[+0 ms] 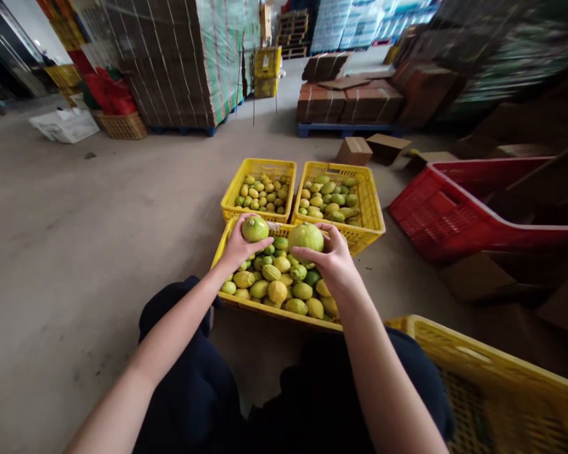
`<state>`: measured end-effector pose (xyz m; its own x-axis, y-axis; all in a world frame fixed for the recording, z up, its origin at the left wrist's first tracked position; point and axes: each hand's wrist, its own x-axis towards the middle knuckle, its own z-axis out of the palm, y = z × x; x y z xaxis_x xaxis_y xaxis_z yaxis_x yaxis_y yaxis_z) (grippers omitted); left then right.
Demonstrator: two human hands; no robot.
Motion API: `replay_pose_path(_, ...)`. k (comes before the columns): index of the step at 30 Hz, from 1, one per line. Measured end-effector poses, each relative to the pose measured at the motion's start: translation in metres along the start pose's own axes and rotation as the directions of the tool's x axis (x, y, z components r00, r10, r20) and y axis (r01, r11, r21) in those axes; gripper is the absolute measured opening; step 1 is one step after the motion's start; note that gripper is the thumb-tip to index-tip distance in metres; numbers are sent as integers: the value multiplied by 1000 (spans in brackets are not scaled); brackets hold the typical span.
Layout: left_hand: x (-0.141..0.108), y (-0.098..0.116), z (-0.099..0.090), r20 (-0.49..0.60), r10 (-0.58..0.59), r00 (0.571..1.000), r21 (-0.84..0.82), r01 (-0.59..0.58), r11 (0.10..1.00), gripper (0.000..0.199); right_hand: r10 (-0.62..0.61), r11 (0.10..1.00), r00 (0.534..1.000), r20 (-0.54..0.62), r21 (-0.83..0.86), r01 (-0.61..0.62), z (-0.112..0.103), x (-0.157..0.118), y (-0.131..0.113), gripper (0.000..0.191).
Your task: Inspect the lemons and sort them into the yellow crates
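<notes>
My left hand is closed round a green lemon, held above the near yellow crate. To its right, my right hand grips a larger, pale green lemon between thumb and fingers. The two fruits are apart, at about the same height. Below them, the near crate is full of yellow and green lemons. My forearms cover parts of the crate's sides.
Two yellow crates, the left and the right, stand beyond with more lemons. A red crate and cardboard boxes are to the right. Another yellow crate is at my right knee. Wrapped pallet stacks stand behind.
</notes>
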<state>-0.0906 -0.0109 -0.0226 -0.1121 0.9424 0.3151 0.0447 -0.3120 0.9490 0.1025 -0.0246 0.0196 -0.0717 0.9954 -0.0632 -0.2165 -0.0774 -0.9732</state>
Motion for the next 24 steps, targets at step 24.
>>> replay_pose_path(24, -9, 25, 66, -56, -56, 997, -317, 36, 948, 34, -356, 929, 892, -279, -210, 306, 17, -6, 16, 36)
